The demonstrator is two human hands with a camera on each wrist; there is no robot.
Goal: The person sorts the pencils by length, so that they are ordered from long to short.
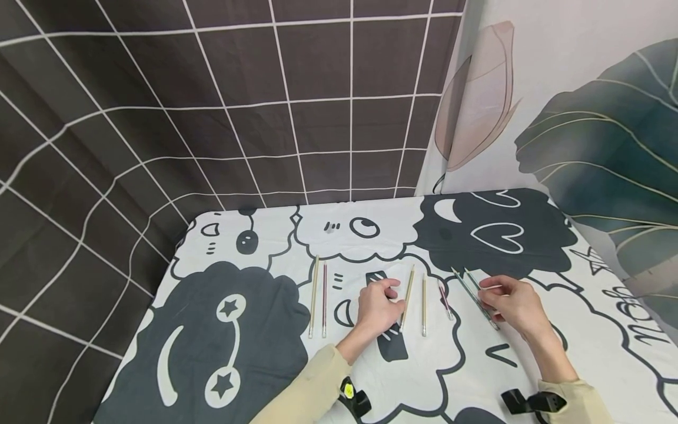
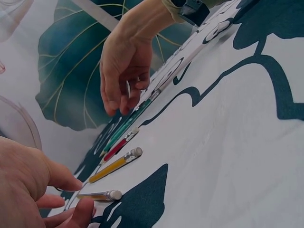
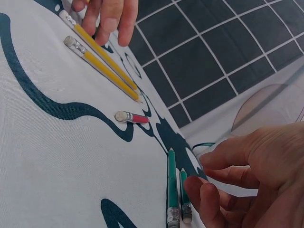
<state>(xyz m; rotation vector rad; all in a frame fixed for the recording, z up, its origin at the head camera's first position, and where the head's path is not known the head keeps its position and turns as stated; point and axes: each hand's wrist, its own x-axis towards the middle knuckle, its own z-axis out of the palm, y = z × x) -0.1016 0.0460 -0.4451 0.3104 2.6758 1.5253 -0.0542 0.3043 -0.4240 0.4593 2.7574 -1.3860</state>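
Observation:
My left hand (image 1: 378, 303) hovers beside a yellow pencil (image 1: 408, 294), thumb and fingers apart. In the left wrist view that pencil's eraser end (image 2: 113, 195) shows between thumb and fingers. Farther right, my right hand (image 1: 516, 303) is beside two green pencils (image 1: 468, 294), its fingers loosely bent. In the right wrist view its fingertips are right at the shorter-looking green pencil (image 3: 185, 197), while the other green pencil (image 3: 172, 185) lies alongside. Between the hands lie another yellow pencil (image 1: 424, 306) and a short red pencil (image 1: 445, 300).
Left of my left hand, a yellow pencil (image 1: 313, 297) and a red pencil (image 1: 325, 300) lie side by side. A black-and-white patterned cloth (image 1: 265, 365) covers the surface. Behind hang a dark grid-patterned curtain (image 1: 318, 70) and a leaf-printed sheet (image 1: 609, 147).

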